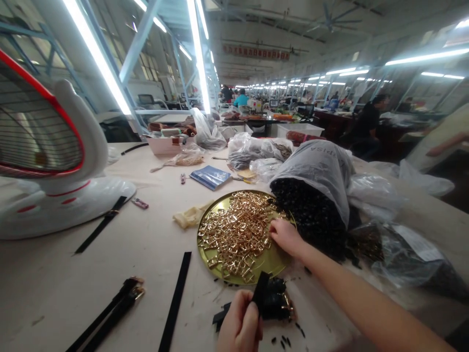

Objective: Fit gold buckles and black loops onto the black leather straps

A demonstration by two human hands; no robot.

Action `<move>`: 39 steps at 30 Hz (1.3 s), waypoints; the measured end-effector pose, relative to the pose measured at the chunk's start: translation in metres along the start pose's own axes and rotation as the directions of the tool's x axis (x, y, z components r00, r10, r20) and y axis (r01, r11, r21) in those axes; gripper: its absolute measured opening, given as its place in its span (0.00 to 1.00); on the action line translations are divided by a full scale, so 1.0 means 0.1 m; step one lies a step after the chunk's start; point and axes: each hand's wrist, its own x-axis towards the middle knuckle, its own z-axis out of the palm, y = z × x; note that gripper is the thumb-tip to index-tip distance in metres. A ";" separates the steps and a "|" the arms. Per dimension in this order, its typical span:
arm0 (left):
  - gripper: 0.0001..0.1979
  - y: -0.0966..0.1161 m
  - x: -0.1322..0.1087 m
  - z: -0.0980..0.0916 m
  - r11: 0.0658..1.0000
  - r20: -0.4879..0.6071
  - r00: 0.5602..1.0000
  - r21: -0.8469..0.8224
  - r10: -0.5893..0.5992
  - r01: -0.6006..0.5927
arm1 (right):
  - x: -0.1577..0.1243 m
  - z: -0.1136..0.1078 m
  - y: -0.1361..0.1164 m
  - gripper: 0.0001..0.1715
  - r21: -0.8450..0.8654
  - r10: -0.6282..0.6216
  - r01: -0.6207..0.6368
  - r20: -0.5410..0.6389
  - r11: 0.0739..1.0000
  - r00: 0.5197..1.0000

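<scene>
Low in the head view, my left hand is closed around a short black strap, whose end sticks up past the thumb. My right hand reaches over the right side of a round gold tray, with its fingers curled at the edge of a heap of small gold buckles. What its fingertips hold, if anything, is hidden. Just beyond my left hand lies a bundle of black straps with gold buckles.
A plastic bag of black pieces lies open against the tray's right side. Black straps lie at the left, near a white and red fan. A blue packet and clear bags are behind the tray.
</scene>
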 end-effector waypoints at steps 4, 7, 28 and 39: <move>0.15 0.11 0.02 -0.02 0.996 -0.021 0.996 0.005 0.085 -0.085 | -0.40 -0.20 -0.16 0.06 0.158 -0.021 0.015 0.037 0.987 0.999; 0.18 0.20 -0.03 0.01 0.995 -0.009 0.996 -0.032 0.093 -0.093 | -0.84 -0.34 -0.36 0.11 0.553 -0.032 -0.064 0.163 0.831 0.986; 0.07 0.17 -0.77 0.10 0.579 0.189 0.830 0.635 0.524 -0.511 | -1.90 -0.37 -0.62 0.13 0.817 -0.080 -0.228 0.316 0.529 0.945; 0.17 -0.12 -0.62 0.20 0.994 0.103 0.991 -0.070 0.088 -0.081 | -1.97 -0.33 -0.64 0.19 0.893 0.135 -0.402 0.432 -0.204 0.892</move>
